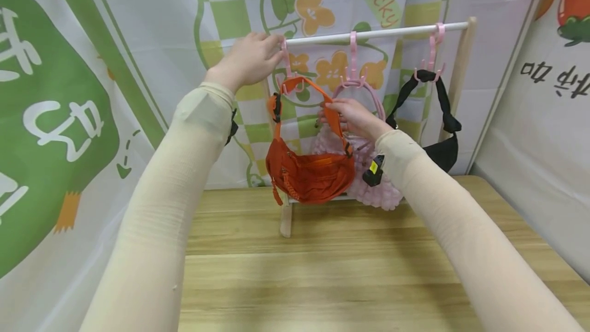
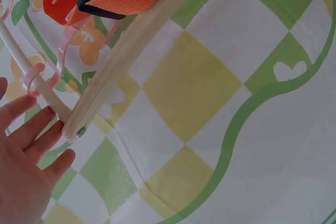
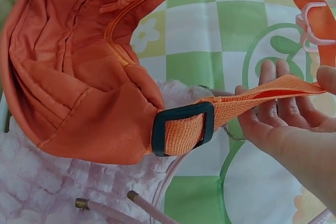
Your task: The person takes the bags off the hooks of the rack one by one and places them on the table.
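Note:
An orange waist bag (image 1: 311, 175) hangs by its strap from a pink S-shaped double hook (image 1: 287, 58) at the left of the rack. My right hand (image 1: 357, 117) pinches that strap (image 3: 283, 85) between thumb and fingers, above a black buckle (image 3: 182, 128). At the rack's top left corner is my left hand (image 1: 251, 60), its fingers extended against the white rod (image 1: 332, 39) beside the hook. In the left wrist view, the hook (image 2: 35, 74) curls over the rod right by those fingertips.
A fluffy pink bag (image 1: 375, 193) hangs behind the orange one, partly hidden. To the right hangs a black bag (image 1: 444, 152) on another pink hook (image 1: 432, 53). The rack's wooden frame (image 1: 462, 65) stands on a wooden table (image 1: 332, 281) before a patterned cloth.

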`<state>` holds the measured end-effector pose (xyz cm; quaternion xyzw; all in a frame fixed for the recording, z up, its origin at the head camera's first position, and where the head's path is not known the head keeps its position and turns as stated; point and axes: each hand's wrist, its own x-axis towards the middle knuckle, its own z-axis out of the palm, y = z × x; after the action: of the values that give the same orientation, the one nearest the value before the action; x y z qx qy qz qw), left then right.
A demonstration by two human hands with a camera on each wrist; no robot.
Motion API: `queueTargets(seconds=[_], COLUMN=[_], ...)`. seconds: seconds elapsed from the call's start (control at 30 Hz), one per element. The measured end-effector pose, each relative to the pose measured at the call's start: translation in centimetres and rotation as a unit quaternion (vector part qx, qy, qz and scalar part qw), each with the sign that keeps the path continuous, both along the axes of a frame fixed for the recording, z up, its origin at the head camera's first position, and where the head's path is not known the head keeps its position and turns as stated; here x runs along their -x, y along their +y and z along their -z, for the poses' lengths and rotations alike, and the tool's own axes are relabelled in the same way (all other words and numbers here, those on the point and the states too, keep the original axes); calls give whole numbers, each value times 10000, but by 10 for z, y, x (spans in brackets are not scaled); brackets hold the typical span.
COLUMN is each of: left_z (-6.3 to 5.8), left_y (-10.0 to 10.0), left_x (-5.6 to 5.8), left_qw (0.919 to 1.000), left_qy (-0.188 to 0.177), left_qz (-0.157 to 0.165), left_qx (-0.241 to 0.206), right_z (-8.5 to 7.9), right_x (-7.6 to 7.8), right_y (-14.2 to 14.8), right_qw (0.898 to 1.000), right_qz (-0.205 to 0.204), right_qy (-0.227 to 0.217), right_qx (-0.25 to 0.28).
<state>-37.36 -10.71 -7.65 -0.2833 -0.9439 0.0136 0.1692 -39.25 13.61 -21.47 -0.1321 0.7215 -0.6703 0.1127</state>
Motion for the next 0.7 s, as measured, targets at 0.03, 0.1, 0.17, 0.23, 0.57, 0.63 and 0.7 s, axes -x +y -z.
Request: queueTargets(seconds=[0.03, 0.1, 0.17, 0.23, 0.57, 0.63, 0.7], left_z=[0, 0, 1, 1, 2, 3, 3], left_y=[0, 0, 1, 1, 1, 0, 0], left_x=[0, 0, 0, 0, 1, 2, 3], left_qw=[10000, 10000, 10000, 10000, 10000, 10000, 10000], left_qy=[-3, -7, -3, 2, 19, 37, 54], left_qz=[-9, -22, -27, -24, -3, -1, 1], left_qx=[-1, 10, 20, 20, -16, -20, -21], right_z=[0, -1, -2, -3, -16, -19, -23], right_x=[-1, -1, -2, -2, -4, -4, -4], right_y=[0, 0, 0, 0, 3, 2, 1], right_qw=[10000, 10000, 9999, 9996, 9982, 9977, 9971], right_qz=[-9, 16, 33, 71, 155, 166, 195], right_qy=[-3, -31, -84, -135, -299, -340, -389], right_qx=[13, 51, 131, 226, 500, 564, 630])
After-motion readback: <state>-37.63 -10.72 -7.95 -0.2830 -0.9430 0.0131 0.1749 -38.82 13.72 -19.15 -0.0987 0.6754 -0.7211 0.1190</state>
